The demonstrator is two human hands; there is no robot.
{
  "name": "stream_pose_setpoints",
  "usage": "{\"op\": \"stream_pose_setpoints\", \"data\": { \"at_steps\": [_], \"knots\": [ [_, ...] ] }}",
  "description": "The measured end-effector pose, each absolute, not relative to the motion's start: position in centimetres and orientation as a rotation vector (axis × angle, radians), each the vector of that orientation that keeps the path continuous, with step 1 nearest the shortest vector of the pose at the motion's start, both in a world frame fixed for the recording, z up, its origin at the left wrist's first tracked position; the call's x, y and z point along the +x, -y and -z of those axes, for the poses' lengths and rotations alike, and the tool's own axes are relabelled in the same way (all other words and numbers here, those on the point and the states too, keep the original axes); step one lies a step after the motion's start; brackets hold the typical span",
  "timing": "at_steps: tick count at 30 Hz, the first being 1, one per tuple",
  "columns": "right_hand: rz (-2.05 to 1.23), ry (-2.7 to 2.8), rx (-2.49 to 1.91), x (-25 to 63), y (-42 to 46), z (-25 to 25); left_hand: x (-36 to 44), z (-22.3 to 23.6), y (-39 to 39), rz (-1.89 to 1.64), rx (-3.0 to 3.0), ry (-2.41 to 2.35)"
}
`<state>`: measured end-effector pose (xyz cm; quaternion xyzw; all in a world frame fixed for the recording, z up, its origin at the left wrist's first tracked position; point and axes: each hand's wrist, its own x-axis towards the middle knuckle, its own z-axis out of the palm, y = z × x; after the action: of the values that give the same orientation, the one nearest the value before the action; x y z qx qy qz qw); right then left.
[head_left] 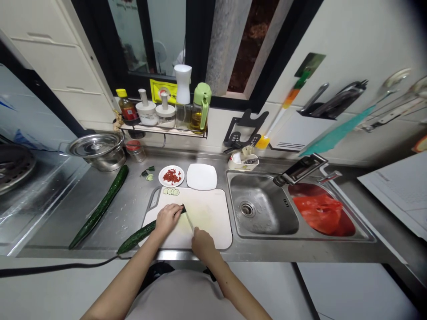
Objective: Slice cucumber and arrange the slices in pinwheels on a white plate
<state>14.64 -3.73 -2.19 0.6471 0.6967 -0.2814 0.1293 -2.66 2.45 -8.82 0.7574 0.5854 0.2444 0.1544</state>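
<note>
I see a plain top (180, 298) at btm ctr of my remote feed: lt. grey w/ a slightly warm tint, fabric smooth & rounded over the torso. L forearm (128, 278) & R forearm (242, 291) are bare as far as my view goes, w/ a tiny round spot on the R one. L hand (168, 216) & R hand (203, 243) bare too. Dk. patch (158, 271) peeks out past the top's edge; can't tell from here if trousers or footwear.
</note>
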Motion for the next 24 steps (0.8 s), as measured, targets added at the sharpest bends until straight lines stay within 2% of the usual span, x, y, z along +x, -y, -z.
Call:
{"op": "stream_pose_setpoints", "data": {
  "at_steps": [24],
  "knots": [
    [0.835, -2.084, 1.925, 13.2, 0.7, 2.1, -2.3, 7.9, -2.2, -0.677, 2.166, -1.695]
  ]
}}
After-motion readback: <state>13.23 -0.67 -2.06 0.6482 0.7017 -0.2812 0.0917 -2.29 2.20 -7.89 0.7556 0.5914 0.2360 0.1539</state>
